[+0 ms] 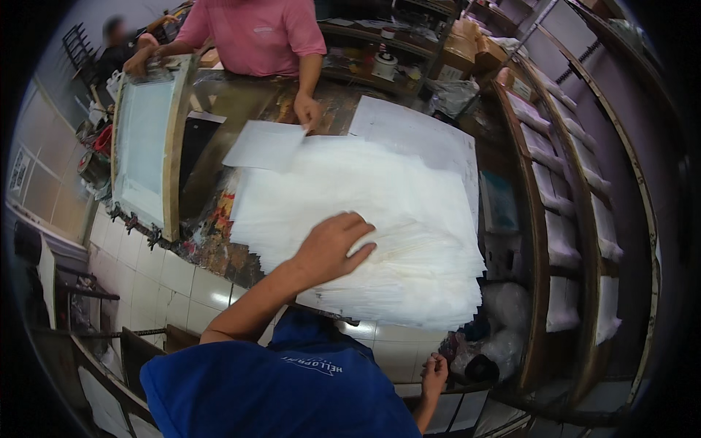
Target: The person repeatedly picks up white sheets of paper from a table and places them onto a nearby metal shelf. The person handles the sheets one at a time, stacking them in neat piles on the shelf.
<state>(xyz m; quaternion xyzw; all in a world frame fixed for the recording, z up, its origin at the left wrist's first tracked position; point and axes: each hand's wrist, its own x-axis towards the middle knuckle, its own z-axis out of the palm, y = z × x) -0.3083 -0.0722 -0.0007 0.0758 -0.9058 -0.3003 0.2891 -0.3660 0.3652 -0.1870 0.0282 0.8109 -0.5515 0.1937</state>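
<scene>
My left hand (333, 250) lies on a broad pile of thin white sheets (387, 182), its fingers apart and the thumb spread from them. Beneath and beside that hand the sheets fan out in many layered edges. Away from the pile, low on the right, is my right hand (434, 375), its fingers curled in with nothing visible in them. Across the table a person in a pink shirt (255, 33) holds a single white sheet (263, 144) by its corner. This person's other hand (139, 62) grips the top of a tilted wooden-framed printing screen (174, 146).
The worktable (237, 252) is stained with paint. Tall racks with white bundles (562, 237) stand on the right, with clear plastic bags (505, 310) near their base. Shelves with boxes (456, 51) are behind. Paint cans (93, 166) sit beyond the screen.
</scene>
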